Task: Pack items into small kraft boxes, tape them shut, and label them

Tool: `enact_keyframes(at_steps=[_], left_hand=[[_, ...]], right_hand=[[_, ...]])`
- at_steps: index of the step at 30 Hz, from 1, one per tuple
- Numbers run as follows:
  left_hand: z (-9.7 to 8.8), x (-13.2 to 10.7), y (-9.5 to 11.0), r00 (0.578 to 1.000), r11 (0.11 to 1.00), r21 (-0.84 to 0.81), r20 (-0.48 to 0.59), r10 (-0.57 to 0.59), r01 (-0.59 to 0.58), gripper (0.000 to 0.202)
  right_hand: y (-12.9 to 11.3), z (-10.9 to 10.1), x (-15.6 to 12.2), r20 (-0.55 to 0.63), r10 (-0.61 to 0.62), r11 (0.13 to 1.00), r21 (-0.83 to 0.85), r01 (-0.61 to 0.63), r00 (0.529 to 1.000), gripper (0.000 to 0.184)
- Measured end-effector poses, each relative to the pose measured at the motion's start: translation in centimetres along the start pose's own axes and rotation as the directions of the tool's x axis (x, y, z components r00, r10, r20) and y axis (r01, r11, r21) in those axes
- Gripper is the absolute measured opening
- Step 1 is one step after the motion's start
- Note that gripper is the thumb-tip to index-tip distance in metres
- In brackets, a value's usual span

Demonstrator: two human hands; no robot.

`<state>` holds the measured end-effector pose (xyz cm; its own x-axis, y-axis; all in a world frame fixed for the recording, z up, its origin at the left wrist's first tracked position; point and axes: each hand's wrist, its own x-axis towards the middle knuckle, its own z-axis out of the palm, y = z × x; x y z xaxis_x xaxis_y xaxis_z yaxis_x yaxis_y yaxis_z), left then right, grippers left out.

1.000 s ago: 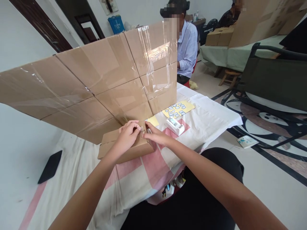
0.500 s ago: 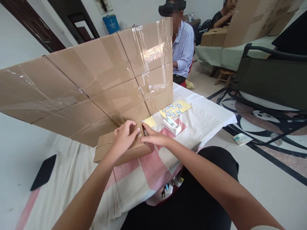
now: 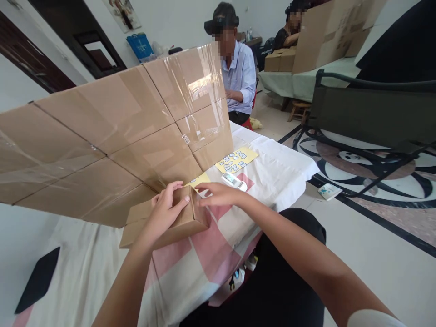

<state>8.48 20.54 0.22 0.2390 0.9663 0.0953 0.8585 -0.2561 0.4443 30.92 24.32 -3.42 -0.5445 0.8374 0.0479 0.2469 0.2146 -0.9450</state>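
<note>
A closed brown cardboard box [image 3: 184,228] lies on the cloth-covered table in front of me. My left hand [image 3: 168,204] grips its top near the right end, the thumb on the upper face and the fingers curved toward the far edge. Just off the box's right end, my right hand [image 3: 221,195] is open, with its fingers apart and nothing visible in them. Beyond that hand lies a small white device [image 3: 235,182] with a window on top. Yellow sheets with blue-outlined shapes [image 3: 236,159] lie behind it.
A tall wall of taped cardboard boxes [image 3: 136,118] stands behind the box. A black flat object [image 3: 38,279] rests at the left on the tablecloth [image 3: 204,277]. Across the table sits a person in a light shirt [image 3: 243,75]. A dark folding chair [image 3: 357,118] stands right.
My right hand has come off the box's right end and its fingers have spread. My left hand stays on the box. The view has shifted, so the scene sits further left and lower.
</note>
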Motion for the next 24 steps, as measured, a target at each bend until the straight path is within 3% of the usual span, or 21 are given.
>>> enact_keyframes(at_steps=[2, 3, 5, 8, 10, 14, 19, 24], left_hand=[[0.0, -0.2, 0.2, 1.000, 1.000, 0.010, 0.001, -0.005, 0.005, 0.040], [0.0, -0.2, 0.2, 1.000, 1.000, 0.012, 0.000, -0.006, 0.006, 0.039], [0.0, -0.4, 0.2, 1.000, 1.000, 0.006, 0.001, -0.007, 0.007, 0.040], [0.1, -0.6, 0.2, 1.000, 1.000, -0.007, 0.001, -0.024, 0.024, 0.042], [0.1, -0.6, 0.1, 1.000, 0.999, -0.007, 0.004, -0.031, 0.031, 0.043], [0.1, -0.6, 0.2, 0.999, 1.000, 0.013, 0.016, -0.028, 0.027, 0.042], [0.2, -0.5, 0.2, 1.000, 1.000, 0.028, 0.011, -0.003, 0.003, 0.040], [0.1, -0.6, 0.0, 0.999, 0.999, 0.035, 0.015, 0.035, -0.035, 0.037]], right_hand=[[1.1, -4.1, 0.6, -0.118, -0.001, 0.976, -0.215, -0.025, 0.993, 0.026], [1.8, -6.2, 1.0, -0.215, 0.005, 0.943, -0.325, -0.077, 0.977, 0.024], [3.5, -10.2, 2.0, -0.404, 0.006, 0.851, -0.479, -0.217, 0.915, 0.037], [6.8, -14.0, 3.2, -0.526, 0.036, 0.769, -0.529, -0.360, 0.850, 0.052], [9.0, -14.8, 3.7, -0.541, 0.060, 0.714, -0.564, -0.415, 0.839, 0.054], [11.6, -14.7, 4.7, -0.492, 0.087, 0.621, -0.653, -0.433, 0.866, 0.054], [11.9, -14.9, 5.6, -0.481, 0.090, 0.533, -0.716, -0.450, 0.872, 0.037], [11.7, -14.9, 5.6, -0.497, 0.072, 0.512, -0.725, -0.460, 0.865, 0.028]])
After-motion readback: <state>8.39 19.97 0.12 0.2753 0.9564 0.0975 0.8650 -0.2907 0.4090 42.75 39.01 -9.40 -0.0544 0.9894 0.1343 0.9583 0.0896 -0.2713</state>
